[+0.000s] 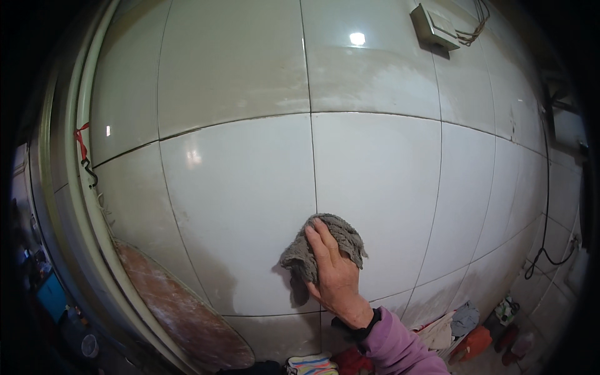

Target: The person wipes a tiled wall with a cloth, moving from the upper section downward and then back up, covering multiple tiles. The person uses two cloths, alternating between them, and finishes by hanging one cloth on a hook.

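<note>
My right hand [333, 276], in a purple sleeve with a dark cuff, presses a grey-brown terry cloth [344, 232] against the tiled wall [243, 197]. The fingers lie spread over the bunched cloth, and one loose end hangs below on the left. Around the cloth the tiles look white and clean, while the upper row and the lower left carry a brownish film. A vertical joint between two tiles runs down to the cloth. My left hand is out of view.
Pale pipes [86, 98] run down the left, with a red tie [80, 140] and black hook. A worn brown board [183, 309] leans below. A wall box [433, 28] with wires is upper right. Folded striped fabric [311, 364] and an orange bag [473, 342] lie at the bottom.
</note>
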Action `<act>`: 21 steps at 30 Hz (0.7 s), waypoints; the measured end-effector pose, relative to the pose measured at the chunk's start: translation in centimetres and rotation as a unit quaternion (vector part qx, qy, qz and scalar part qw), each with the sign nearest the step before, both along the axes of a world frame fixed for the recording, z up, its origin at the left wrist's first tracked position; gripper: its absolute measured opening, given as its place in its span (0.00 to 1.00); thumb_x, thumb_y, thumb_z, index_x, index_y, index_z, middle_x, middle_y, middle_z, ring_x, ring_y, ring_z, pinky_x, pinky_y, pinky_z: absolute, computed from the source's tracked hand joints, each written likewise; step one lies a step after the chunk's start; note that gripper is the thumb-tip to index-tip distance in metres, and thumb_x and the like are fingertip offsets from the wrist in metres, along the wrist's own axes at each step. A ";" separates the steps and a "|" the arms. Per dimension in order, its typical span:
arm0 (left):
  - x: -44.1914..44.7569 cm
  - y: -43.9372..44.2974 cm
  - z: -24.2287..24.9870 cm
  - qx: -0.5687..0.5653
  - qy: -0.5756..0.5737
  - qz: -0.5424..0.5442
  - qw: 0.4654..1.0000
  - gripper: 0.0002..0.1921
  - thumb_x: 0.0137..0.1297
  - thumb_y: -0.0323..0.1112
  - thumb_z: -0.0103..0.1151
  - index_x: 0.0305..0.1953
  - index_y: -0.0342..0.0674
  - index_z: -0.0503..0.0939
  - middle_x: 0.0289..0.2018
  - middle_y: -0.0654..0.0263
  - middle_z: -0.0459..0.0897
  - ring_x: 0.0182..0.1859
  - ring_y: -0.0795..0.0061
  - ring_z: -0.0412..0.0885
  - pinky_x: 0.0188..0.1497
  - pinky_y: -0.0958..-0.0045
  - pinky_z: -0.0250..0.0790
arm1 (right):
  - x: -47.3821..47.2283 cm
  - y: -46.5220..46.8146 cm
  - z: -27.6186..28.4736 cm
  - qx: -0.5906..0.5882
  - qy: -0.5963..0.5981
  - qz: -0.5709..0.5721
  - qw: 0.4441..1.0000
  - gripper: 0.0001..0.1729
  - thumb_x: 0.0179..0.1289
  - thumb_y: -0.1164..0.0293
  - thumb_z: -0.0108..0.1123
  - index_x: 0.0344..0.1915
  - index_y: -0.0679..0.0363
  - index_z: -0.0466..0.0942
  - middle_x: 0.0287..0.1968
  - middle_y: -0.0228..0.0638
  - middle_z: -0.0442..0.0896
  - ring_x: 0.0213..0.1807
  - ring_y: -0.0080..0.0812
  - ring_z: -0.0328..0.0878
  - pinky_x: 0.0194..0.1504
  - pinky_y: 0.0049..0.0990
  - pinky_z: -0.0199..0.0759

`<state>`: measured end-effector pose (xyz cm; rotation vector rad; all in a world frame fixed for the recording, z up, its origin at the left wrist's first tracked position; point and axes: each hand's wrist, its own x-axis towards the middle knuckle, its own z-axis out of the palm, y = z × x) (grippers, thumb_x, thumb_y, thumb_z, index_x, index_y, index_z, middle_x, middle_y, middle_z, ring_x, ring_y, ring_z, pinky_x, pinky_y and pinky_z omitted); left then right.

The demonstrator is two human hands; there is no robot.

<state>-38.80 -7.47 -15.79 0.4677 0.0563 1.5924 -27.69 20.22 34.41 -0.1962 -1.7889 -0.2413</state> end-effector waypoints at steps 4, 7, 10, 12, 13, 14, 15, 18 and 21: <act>-0.1 -0.1 0.2 0.001 0.001 0.004 1.000 0.24 0.82 0.49 0.46 0.69 0.42 0.70 0.60 0.57 0.76 0.59 0.55 0.74 0.65 0.52 0.69 | -0.4 0.1 0.5 -0.041 -0.008 0.009 0.999 0.54 0.42 0.79 0.73 0.74 0.65 0.62 0.74 0.50 0.67 0.66 0.55 0.73 0.66 0.44 0.69; -0.2 -0.1 0.4 -0.002 0.004 0.004 1.000 0.24 0.82 0.49 0.46 0.69 0.41 0.70 0.61 0.57 0.76 0.59 0.55 0.74 0.65 0.52 0.69 | -0.4 -0.1 0.8 -0.049 -0.012 0.002 0.999 0.54 0.43 0.79 0.73 0.74 0.65 0.62 0.74 0.51 0.67 0.67 0.56 0.72 0.67 0.43 0.67; -0.1 -0.3 0.5 -0.001 0.004 0.004 1.000 0.25 0.82 0.50 0.46 0.69 0.41 0.70 0.61 0.57 0.76 0.59 0.55 0.74 0.65 0.52 0.69 | 0.0 -0.7 0.6 0.021 0.005 0.004 1.000 0.55 0.42 0.79 0.73 0.74 0.66 0.62 0.73 0.50 0.67 0.67 0.57 0.71 0.66 0.44 0.67; 0.0 -0.5 0.5 0.000 0.001 0.005 1.000 0.25 0.82 0.50 0.46 0.69 0.41 0.70 0.61 0.57 0.76 0.59 0.55 0.74 0.64 0.52 0.69 | 0.0 -0.6 0.6 -0.012 -0.018 -0.007 1.000 0.55 0.42 0.80 0.73 0.74 0.65 0.62 0.73 0.50 0.67 0.67 0.57 0.71 0.66 0.44 0.68; 0.2 -0.6 0.5 -0.002 0.001 0.006 1.000 0.25 0.82 0.50 0.46 0.69 0.41 0.70 0.61 0.57 0.76 0.59 0.55 0.74 0.64 0.52 0.70 | -0.1 -0.4 0.7 -0.010 -0.008 -0.004 1.000 0.55 0.42 0.80 0.73 0.75 0.65 0.62 0.73 0.50 0.67 0.67 0.57 0.71 0.66 0.44 0.68; 0.2 -0.7 0.5 -0.004 0.002 0.006 1.000 0.25 0.82 0.50 0.46 0.69 0.41 0.70 0.61 0.57 0.76 0.59 0.55 0.74 0.64 0.52 0.70 | -0.2 -0.2 0.8 -0.058 -0.031 0.019 0.998 0.56 0.41 0.81 0.73 0.75 0.64 0.61 0.73 0.50 0.67 0.67 0.57 0.71 0.65 0.44 0.69; 0.3 -0.8 0.6 -0.007 0.003 0.005 1.000 0.25 0.82 0.50 0.46 0.69 0.41 0.70 0.61 0.57 0.76 0.59 0.55 0.74 0.64 0.52 0.70 | -0.3 0.0 0.8 -0.056 -0.030 0.022 0.998 0.56 0.41 0.81 0.73 0.75 0.64 0.61 0.73 0.50 0.67 0.66 0.57 0.71 0.65 0.44 0.70; 0.4 -1.1 0.7 -0.010 0.005 0.004 1.000 0.25 0.82 0.50 0.46 0.69 0.41 0.70 0.61 0.57 0.76 0.59 0.55 0.75 0.64 0.52 0.70 | -0.4 0.3 0.3 -0.059 -0.035 0.027 0.997 0.55 0.41 0.80 0.73 0.74 0.64 0.62 0.74 0.49 0.67 0.67 0.57 0.71 0.65 0.43 0.69; 0.4 -1.3 0.7 -0.010 0.005 0.006 1.000 0.25 0.82 0.50 0.46 0.69 0.40 0.70 0.61 0.57 0.76 0.59 0.55 0.75 0.64 0.53 0.70 | 0.5 -0.1 -1.1 -0.019 -0.057 -0.006 0.998 0.56 0.41 0.79 0.74 0.74 0.63 0.62 0.74 0.49 0.67 0.68 0.56 0.71 0.67 0.43 0.68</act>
